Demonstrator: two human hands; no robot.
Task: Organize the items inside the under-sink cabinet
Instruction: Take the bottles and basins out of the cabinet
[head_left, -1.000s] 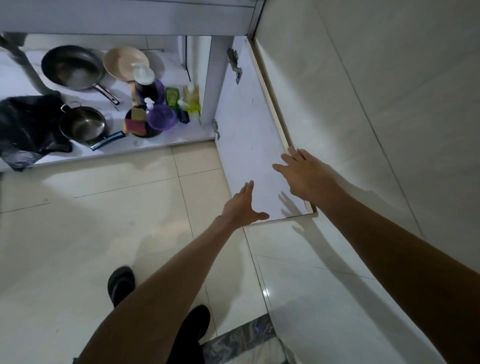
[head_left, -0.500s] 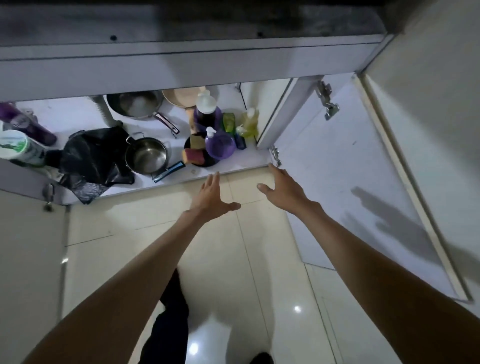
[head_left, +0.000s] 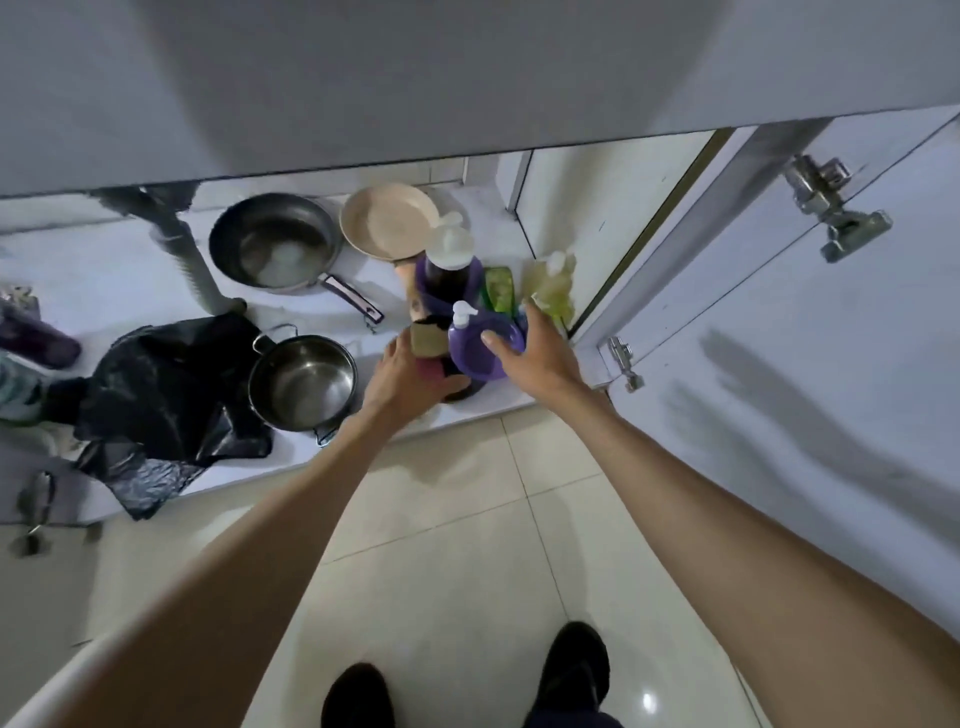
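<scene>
Head cam: right hand (head_left: 540, 358) wraps the squat purple pump bottle (head_left: 480, 348), thumb in front, fingers behind; bottle stands front right on the white cabinet floor (head_left: 130, 270). Left hand (head_left: 408, 374) lies over the yellow and pink sponges (head_left: 428, 338) in the dark round dish (head_left: 460, 392) just beside it; can't tell if it grips.

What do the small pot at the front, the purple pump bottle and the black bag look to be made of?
The small pot looks like stainless steel: shiny grey reflective inside. The purple pump bottle seems plastic: smooth glossy body, white pump. The black bag seems thin plastic film: crumpled, glossy creases.
</scene>
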